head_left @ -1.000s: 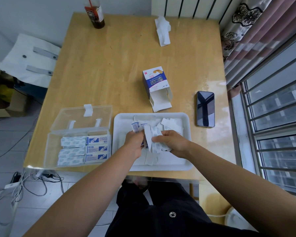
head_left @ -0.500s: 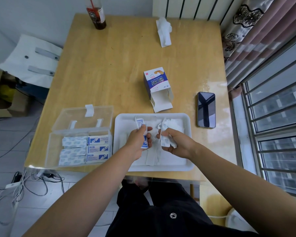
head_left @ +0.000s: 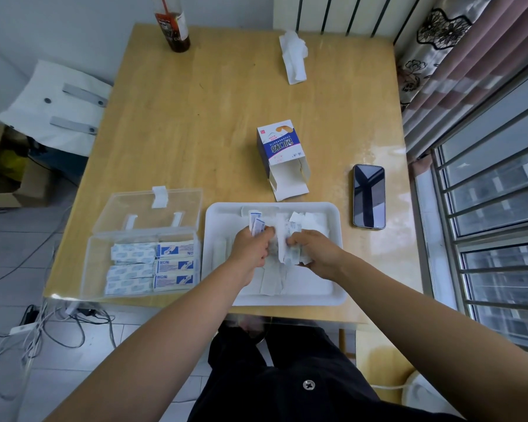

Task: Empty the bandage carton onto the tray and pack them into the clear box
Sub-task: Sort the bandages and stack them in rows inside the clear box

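Both hands work over the white tray point(head_left: 323, 295) at the table's front edge. My left hand point(head_left: 252, 246) grips a few blue-and-white bandage strips point(head_left: 256, 224) that stick up from its fist. My right hand point(head_left: 313, 249) holds a bunch of white bandage strips point(head_left: 290, 239) close beside it. More white strips point(head_left: 270, 283) lie loose in the tray. Left of the tray stands the clear box point(head_left: 95, 269), lid open, with rows of packed bandages point(head_left: 153, 266). The open bandage carton point(head_left: 282, 156) lies on its side behind the tray.
A black phone point(head_left: 368, 196) lies right of the tray. At the far edge of the wooden table point(head_left: 195, 117) stand a dark bottle point(head_left: 173, 25) and a crumpled tissue point(head_left: 294, 56). Cables point(head_left: 37, 330) run over the floor at the left.
The hands drew apart half a second ago, each with its own strips. Now they are close together again over the tray's middle.
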Demonstrator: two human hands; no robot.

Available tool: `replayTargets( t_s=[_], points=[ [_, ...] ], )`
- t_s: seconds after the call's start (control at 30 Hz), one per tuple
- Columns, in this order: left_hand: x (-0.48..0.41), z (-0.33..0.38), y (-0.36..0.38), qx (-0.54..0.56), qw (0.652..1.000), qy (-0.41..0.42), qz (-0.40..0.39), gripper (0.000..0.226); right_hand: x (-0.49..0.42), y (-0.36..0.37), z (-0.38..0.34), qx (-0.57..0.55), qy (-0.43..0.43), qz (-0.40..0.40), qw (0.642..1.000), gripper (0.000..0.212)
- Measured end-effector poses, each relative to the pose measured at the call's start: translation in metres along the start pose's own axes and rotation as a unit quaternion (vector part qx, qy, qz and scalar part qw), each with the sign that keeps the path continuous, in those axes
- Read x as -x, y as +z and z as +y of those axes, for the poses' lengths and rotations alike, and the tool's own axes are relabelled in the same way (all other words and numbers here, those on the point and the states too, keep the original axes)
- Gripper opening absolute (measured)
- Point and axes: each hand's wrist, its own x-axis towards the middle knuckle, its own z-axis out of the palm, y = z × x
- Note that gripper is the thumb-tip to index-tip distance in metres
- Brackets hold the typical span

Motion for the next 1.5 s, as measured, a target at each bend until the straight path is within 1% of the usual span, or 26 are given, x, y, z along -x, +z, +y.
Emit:
replayTargets(
  t_s=[0.07,0.13,0.17,0.23,0.3,0.37,0.4,0.5,0.57,0.67,0.73,0.8,0.87,0.97,1.03,1.1,1.17,1.23,1.27,1.3,1.33,1.37,1.4,1.43,1.47,1.5],
  points=[
    [-0.001,-0.002,-0.005,0.055,0.998,-0.038,0.008,0.013,0.001,0.001,-0.001,0.127,-0.019,0.037,0.991,0.012],
    [-0.001,-0.004,-0.010,0.079,0.995,-0.063,0.001,0.019,0.001,0.002,0.001,0.235,-0.033,0.061,0.970,0.022],
    [-0.001,-0.005,-0.013,0.077,0.995,-0.069,-0.001,0.021,0.001,0.002,0.003,0.262,-0.040,0.068,0.962,0.025],
    [-0.001,-0.009,-0.017,0.056,0.995,-0.077,-0.006,0.020,-0.002,0.000,0.008,0.276,-0.053,0.068,0.957,0.022],
    [-0.002,-0.012,-0.018,0.021,0.996,-0.086,-0.007,0.015,-0.002,-0.001,0.011,0.235,-0.048,0.054,0.969,0.015],
    [-0.002,-0.015,-0.018,-0.008,0.996,-0.083,-0.014,0.005,-0.001,-0.002,0.011,0.194,-0.048,0.041,0.979,0.017],
    [-0.002,-0.016,-0.017,-0.010,0.997,-0.077,-0.024,0.005,0.000,-0.001,0.010,0.189,-0.052,0.035,0.980,0.018],
    [-0.001,-0.015,-0.010,0.003,0.997,-0.048,-0.060,0.015,0.002,0.003,0.008,0.220,-0.064,0.010,0.973,0.014],
    [0.000,-0.013,-0.005,0.002,0.998,-0.013,-0.066,0.023,0.005,0.006,0.008,0.248,-0.067,-0.020,0.966,0.014],
    [0.001,-0.010,-0.001,0.011,0.998,0.027,-0.064,0.016,0.007,0.009,0.009,0.231,-0.074,-0.068,0.968,0.023],
    [0.001,-0.009,-0.002,-0.009,0.997,0.043,-0.057,0.013,0.006,0.010,0.008,0.196,-0.071,-0.111,0.972,0.028],
    [0.001,-0.008,-0.002,-0.038,0.997,0.048,-0.049,0.018,0.006,0.011,0.007,0.135,-0.053,-0.150,0.978,0.032],
    [0.000,-0.007,0.000,-0.054,0.997,0.053,-0.032,0.022,0.007,0.012,0.007,0.064,-0.021,-0.168,0.983,0.033],
    [-0.005,-0.011,0.001,-0.097,0.993,0.070,0.023,0.023,0.006,0.011,0.007,-0.038,0.030,-0.191,0.980,0.037],
    [-0.007,-0.013,0.001,-0.093,0.993,0.066,0.034,0.024,0.006,0.011,0.004,-0.060,0.039,-0.215,0.974,0.038],
    [-0.008,-0.015,0.002,-0.088,0.994,0.053,0.035,0.019,0.007,0.012,0.002,-0.021,0.014,-0.198,0.980,0.029],
    [-0.008,-0.016,0.003,-0.081,0.995,0.051,0.028,0.017,0.006,0.011,0.003,0.017,-0.011,-0.148,0.989,0.022],
    [-0.011,-0.016,0.002,-0.076,0.995,0.054,0.041,0.016,0.001,0.006,0.004,0.037,-0.031,-0.083,0.995,0.023],
    [-0.012,-0.016,0.001,-0.090,0.992,0.057,0.065,0.018,-0.001,0.003,0.005,0.033,-0.045,-0.049,0.997,0.026],
    [-0.012,-0.015,-0.001,-0.103,0.988,0.052,0.098,0.025,-0.003,0.000,0.006,0.016,-0.064,-0.020,0.998,0.028],
    [-0.012,-0.014,-0.004,-0.105,0.984,0.037,0.136,0.036,-0.005,-0.003,0.006,0.000,-0.084,0.004,0.996,0.030],
    [-0.012,-0.013,-0.006,-0.085,0.983,0.003,0.162,0.049,-0.005,-0.004,0.006,-0.007,-0.102,0.017,0.995,0.031],
    [-0.012,-0.013,-0.008,-0.042,0.985,-0.034,0.164,0.057,-0.005,-0.005,0.006,0.005,-0.114,0.025,0.993,0.032],
    [-0.011,-0.011,-0.008,0.008,0.987,-0.055,0.149,0.055,-0.004,-0.005,0.007,0.030,-0.120,0.026,0.992,0.033],
    [-0.010,-0.009,-0.008,0.039,0.989,-0.059,0.129,0.042,-0.002,-0.005,0.007,0.061,-0.119,0.022,0.991,0.032],
    [-0.009,-0.008,-0.006,0.042,0.992,-0.051,0.110,0.031,0.000,-0.004,0.008,0.080,-0.112,0.005,0.990,0.030]
  ],
)
